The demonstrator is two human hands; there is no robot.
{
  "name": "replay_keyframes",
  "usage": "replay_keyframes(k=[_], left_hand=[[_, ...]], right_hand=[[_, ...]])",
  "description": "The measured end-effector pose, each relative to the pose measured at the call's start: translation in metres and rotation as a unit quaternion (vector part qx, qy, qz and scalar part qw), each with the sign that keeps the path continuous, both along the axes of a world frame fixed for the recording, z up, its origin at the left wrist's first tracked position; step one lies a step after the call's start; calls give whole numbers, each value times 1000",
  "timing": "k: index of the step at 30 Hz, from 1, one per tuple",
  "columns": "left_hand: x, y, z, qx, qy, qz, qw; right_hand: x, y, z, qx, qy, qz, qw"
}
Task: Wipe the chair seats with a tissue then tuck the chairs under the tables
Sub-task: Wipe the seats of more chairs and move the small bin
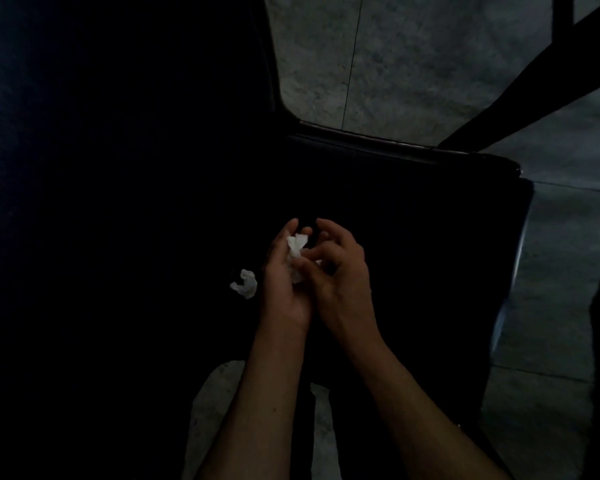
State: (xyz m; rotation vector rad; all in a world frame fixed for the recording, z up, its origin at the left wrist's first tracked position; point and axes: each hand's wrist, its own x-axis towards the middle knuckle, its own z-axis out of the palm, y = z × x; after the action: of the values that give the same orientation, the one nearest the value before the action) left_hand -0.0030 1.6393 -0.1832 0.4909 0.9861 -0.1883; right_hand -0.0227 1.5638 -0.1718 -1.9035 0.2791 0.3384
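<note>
Nearest you, your two bare forearms reach forward from the bottom edge, with slivers of pale floor (219, 386) showing between them and the dark shapes below. Your left hand (284, 275) is cupped palm-up, its fingers curled loosely around a crumpled white tissue (297, 251). Your right hand (340, 271) is pressed against the left, its fingers bent onto the same tissue and pinching it. Both hands hang over the black chair seat (413, 244), but whether they touch it is hard to tell in this dim light.

Just left of your left hand, a second small scrap of tissue (245, 284) shows against the dark, apart from the hand.

No writing or labels can be read anywhere; the scene is too dark.

The seat's far edge (395, 143) catches a thin line of light, and its right corner is rounded. Beyond that edge lies grey speckled floor tile with a thin seam running through it. To the left, a large dark mass fills the view; you cannot make out what it is. A dark bar (520, 98) crosses the floor at the upper right. Open floor lies past the seat's right side.
</note>
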Motion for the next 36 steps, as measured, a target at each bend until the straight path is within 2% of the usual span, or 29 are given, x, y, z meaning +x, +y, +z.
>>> replay_keyframes(k=[5, 9, 12, 15, 17, 20, 22, 24, 29, 33, 36], left_hand=[[-13, -2, 0, 103, 22, -58, 993], [-23, 2, -3, 156, 40, -48, 986], [-33, 6, -9, 204, 76, -40, 975], [-46, 15, -16, 252, 72, -45, 964], [-58, 24, -21, 285, 57, -45, 956], [-83, 34, -30, 354, 88, -58, 929], [-101, 36, -35, 370, 104, -80, 920], [-117, 35, -38, 383, 112, -93, 912], [-133, 42, -44, 431, 152, -132, 879], [-132, 50, -46, 488, 159, -188, 837], [-132, 54, -45, 515, 167, -228, 809]], right_hand=[[-11, -1, 0, 5, -5, 35, 999], [-23, -2, -2, 0, -7, 75, 997], [-30, -7, -2, -3, 27, 151, 988], [-38, -13, -1, 44, 80, 225, 970], [-42, -12, 1, 85, 102, 190, 973], [-34, -1, -1, 120, 101, 100, 983], [-21, 10, -9, 55, 65, 109, 990], [-9, 23, -19, -6, 36, 172, 984], [-2, 51, -42, -120, -18, 345, 931], [-4, 66, -52, -209, -73, 370, 903], [-6, 70, -57, -241, -99, 367, 893]])
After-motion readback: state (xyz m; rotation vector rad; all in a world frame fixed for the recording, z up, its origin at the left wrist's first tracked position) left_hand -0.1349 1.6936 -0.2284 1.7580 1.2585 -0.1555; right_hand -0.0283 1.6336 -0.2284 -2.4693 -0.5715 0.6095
